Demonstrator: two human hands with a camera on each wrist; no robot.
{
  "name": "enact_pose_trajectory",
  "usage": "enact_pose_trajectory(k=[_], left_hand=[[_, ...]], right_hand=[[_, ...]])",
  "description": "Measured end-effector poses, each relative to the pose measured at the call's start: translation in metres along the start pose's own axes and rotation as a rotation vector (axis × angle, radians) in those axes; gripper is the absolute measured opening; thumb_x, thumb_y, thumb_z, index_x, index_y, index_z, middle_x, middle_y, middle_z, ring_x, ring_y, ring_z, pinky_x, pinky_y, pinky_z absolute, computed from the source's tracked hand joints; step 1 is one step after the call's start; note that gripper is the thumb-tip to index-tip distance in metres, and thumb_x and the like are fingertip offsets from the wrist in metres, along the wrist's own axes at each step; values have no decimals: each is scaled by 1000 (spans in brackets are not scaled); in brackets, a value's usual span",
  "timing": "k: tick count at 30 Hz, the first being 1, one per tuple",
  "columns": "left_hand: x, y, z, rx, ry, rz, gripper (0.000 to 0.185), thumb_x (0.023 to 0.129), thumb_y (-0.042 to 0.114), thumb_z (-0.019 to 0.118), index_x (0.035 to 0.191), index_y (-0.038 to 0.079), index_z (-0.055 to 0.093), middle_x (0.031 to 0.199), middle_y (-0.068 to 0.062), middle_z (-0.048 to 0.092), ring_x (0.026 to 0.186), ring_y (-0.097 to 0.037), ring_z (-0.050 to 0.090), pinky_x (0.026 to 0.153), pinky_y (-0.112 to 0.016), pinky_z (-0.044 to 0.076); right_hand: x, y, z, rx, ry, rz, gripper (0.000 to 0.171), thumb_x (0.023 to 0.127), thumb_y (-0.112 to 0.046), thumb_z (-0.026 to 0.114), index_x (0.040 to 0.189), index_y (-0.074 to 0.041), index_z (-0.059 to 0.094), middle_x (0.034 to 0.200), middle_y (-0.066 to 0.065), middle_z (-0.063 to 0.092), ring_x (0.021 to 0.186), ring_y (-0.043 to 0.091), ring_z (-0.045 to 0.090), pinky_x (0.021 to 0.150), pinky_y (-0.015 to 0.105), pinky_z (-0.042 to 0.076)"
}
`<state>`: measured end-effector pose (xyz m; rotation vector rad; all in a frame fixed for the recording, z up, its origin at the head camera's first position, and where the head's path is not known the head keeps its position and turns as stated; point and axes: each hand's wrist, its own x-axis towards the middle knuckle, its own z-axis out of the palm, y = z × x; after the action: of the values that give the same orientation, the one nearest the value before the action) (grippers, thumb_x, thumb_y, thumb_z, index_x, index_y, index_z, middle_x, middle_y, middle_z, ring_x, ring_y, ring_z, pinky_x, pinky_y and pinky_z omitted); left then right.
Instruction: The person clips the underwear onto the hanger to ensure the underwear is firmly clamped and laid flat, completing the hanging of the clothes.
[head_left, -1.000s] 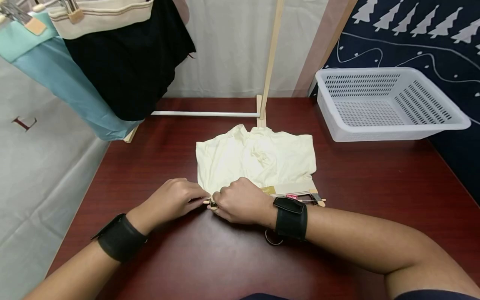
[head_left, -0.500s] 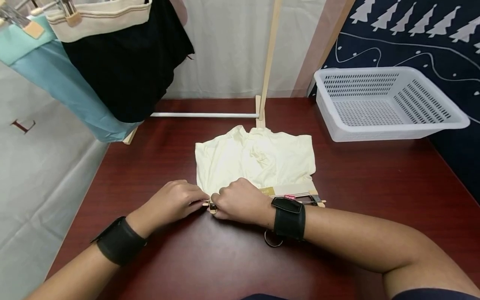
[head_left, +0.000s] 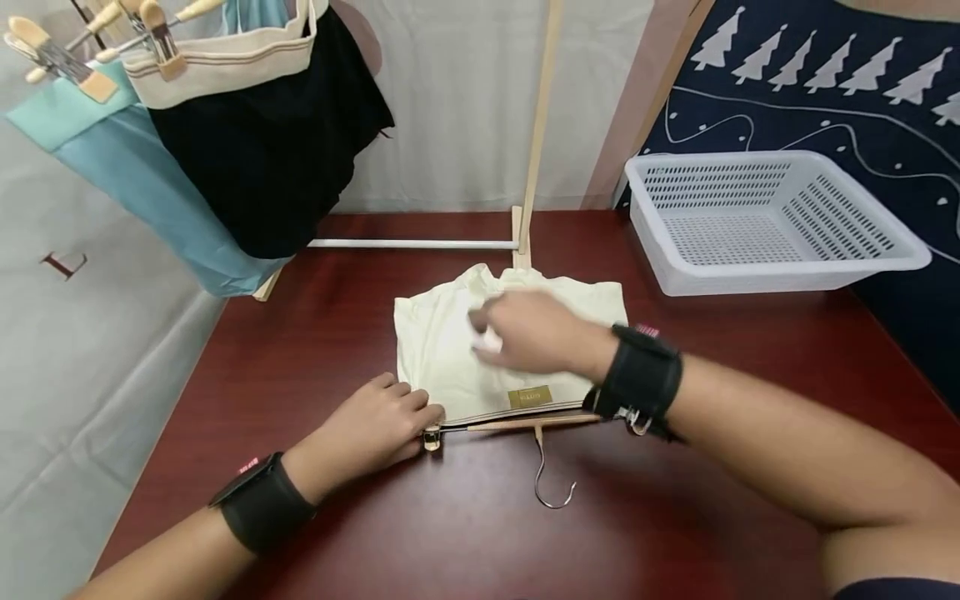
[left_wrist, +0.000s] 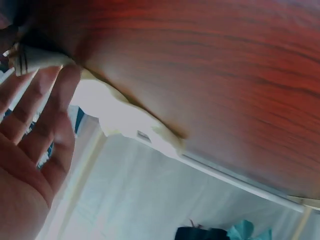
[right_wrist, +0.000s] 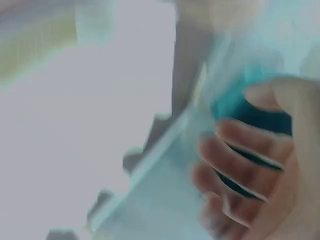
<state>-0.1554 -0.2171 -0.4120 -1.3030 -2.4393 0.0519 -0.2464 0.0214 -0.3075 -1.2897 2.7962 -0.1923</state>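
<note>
A cream garment that looks like shorts (head_left: pixel 450 350) lies on the table, its waistband towards me. Along that waistband runs a wooden clip hanger (head_left: pixel 504 425), its metal hook (head_left: pixel 551 500) pointing at me. At the hanger's left end my left hand (head_left: pixel 386 419) touches the waistband corner beside a clip (head_left: pixel 432 438). In the left wrist view its fingers (left_wrist: pixel 55 95) look fairly straight behind the cloth edge. My right hand (head_left: pixel 536 332), blurred, hovers over the garment with loosely bent fingers and nothing in them. The hanger's right end is partly hidden by the right wrist.
At the back right stands a white plastic basket (head_left: pixel 772 279). A black garment (head_left: pixel 255 150) and a blue one (head_left: pixel 172 204) hang from clip hangers at upper left. Behind the cream garment is a rack with a white rod (head_left: pixel 412 244) and a wooden post (head_left: pixel 536 125).
My right hand has left the clip at the left corner and moved up and right over the garment, uncovering the hanger's bar and hook. My left hand has shifted slightly right and down.
</note>
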Motion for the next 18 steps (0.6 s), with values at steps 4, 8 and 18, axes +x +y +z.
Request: enact_pose_trajectory(k=[4, 8, 18], left_hand=[[7, 12, 1, 6, 5, 22, 34, 80, 32, 74, 109, 18, 64, 78, 4, 61, 69, -18, 60, 64, -33, 45], [11, 26, 3, 10, 27, 28, 30, 85, 36, 72, 108, 18, 66, 79, 5, 62, 69, -16, 60, 61, -31, 45], [24, 39, 3, 107, 70, -46, 15, 84, 23, 74, 76, 18, 63, 66, 6, 59, 54, -13, 55, 46, -26, 42]], right_hand=[[14, 46, -62, 73, 283, 227, 21, 97, -24, 55, 104, -9, 67, 95, 8, 71, 87, 23, 64, 75, 40, 51], [31, 77, -111, 266, 374, 448, 48, 101, -38, 52, 140, -10, 50, 136, 13, 59, 117, 27, 58, 96, 40, 49], [66, 118, -144, 511, 395, 497, 66, 99, -49, 50, 155, -20, 30, 144, 10, 53, 130, 23, 53, 109, 33, 43]])
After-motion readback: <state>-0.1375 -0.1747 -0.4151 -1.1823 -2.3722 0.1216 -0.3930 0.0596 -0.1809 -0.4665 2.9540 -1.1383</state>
